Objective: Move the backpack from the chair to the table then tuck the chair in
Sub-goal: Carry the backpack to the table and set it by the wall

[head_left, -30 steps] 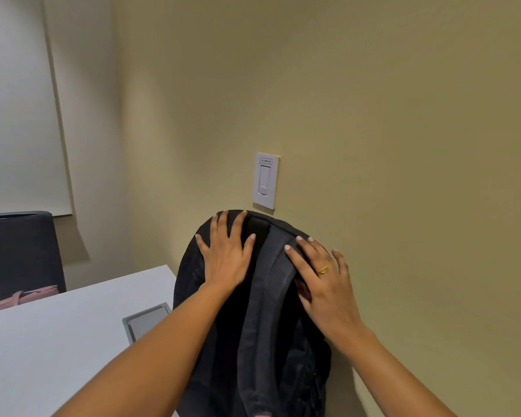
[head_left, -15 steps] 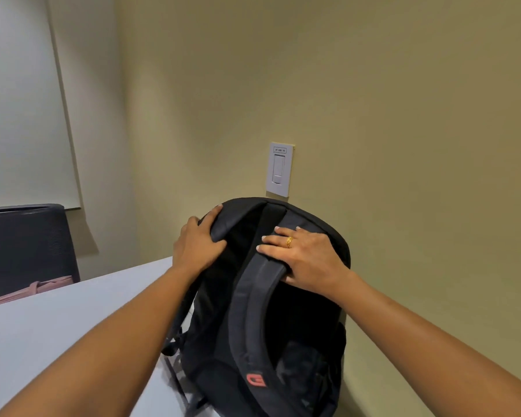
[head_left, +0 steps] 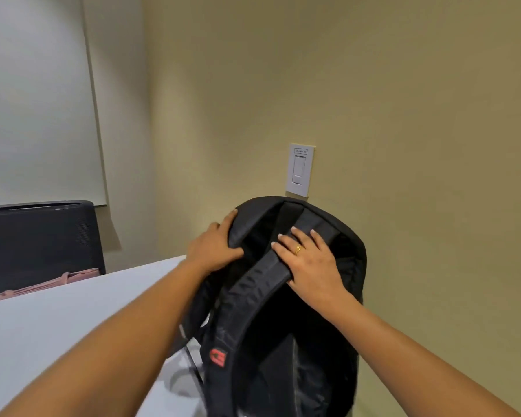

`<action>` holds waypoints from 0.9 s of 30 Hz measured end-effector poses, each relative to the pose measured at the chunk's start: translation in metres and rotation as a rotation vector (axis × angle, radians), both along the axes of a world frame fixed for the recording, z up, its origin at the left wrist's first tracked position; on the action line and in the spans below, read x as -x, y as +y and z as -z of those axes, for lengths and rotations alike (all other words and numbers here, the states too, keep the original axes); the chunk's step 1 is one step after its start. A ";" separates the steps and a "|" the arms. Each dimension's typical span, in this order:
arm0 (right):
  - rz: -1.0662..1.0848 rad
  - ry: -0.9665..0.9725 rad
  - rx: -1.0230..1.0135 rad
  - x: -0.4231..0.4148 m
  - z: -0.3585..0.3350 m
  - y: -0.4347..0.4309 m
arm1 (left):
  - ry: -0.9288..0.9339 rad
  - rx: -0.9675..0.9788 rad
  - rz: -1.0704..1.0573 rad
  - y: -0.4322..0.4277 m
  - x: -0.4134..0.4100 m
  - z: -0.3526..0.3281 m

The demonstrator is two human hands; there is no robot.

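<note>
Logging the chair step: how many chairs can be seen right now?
1: a dark chair at the far left, beyond the table. Others may be hidden below the frame or behind the backpack.

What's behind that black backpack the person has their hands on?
A beige wall, with a white light switch showing just above the backpack. The wall lower down is covered by it, so nothing there can be told.
</note>
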State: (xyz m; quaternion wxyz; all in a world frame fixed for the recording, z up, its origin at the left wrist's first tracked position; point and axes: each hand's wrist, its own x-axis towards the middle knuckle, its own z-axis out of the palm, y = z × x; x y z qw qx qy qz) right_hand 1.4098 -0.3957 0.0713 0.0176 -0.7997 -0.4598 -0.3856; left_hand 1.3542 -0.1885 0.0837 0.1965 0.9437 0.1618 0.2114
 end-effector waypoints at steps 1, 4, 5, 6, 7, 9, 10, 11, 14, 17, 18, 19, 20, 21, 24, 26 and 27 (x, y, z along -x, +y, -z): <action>0.056 -0.003 0.102 -0.004 0.011 -0.004 | 0.005 0.024 -0.018 -0.007 -0.001 0.014; 0.189 0.012 0.239 -0.016 0.032 -0.018 | 0.039 0.052 -0.033 -0.026 -0.007 0.046; 0.226 0.020 0.266 -0.017 0.034 -0.020 | 0.053 0.059 -0.025 -0.031 -0.007 0.055; 0.250 0.031 0.287 -0.017 0.035 -0.021 | 0.061 0.069 -0.017 -0.035 -0.007 0.063; 0.260 0.039 0.302 -0.016 0.034 -0.022 | 0.060 0.082 -0.011 -0.037 -0.006 0.070; 0.269 0.040 0.315 -0.013 0.033 -0.021 | 0.056 0.111 -0.005 -0.038 -0.002 0.080; 0.272 0.040 0.314 -0.012 0.033 -0.020 | 0.061 0.120 -0.002 -0.038 0.000 0.085; 0.275 0.045 0.311 -0.010 0.034 -0.019 | 0.069 0.124 0.004 -0.039 0.003 0.089; 0.276 0.062 0.320 -0.004 0.038 -0.019 | 0.097 0.138 0.014 -0.042 0.014 0.102; 0.279 0.088 0.357 0.004 0.045 -0.020 | 0.148 0.148 0.015 -0.046 0.026 0.117; 0.279 0.099 0.366 0.007 0.049 -0.020 | 0.173 0.139 0.009 -0.047 0.029 0.121; 0.272 0.116 0.370 0.011 0.053 -0.021 | 0.199 0.122 -0.002 -0.050 0.033 0.126; 0.260 0.148 0.371 0.015 0.059 -0.021 | 0.221 0.105 -0.015 -0.052 0.036 0.130; 0.246 0.195 0.369 0.020 0.065 -0.022 | 0.235 0.095 -0.024 -0.055 0.040 0.134; 0.208 0.292 0.382 0.036 0.085 -0.028 | 0.248 0.097 -0.022 -0.067 0.050 0.144; 0.194 0.322 0.407 0.045 0.096 -0.033 | 0.255 0.107 -0.020 -0.076 0.057 0.149; 0.195 0.350 0.407 0.050 0.101 -0.035 | 0.258 0.102 -0.028 -0.081 0.061 0.152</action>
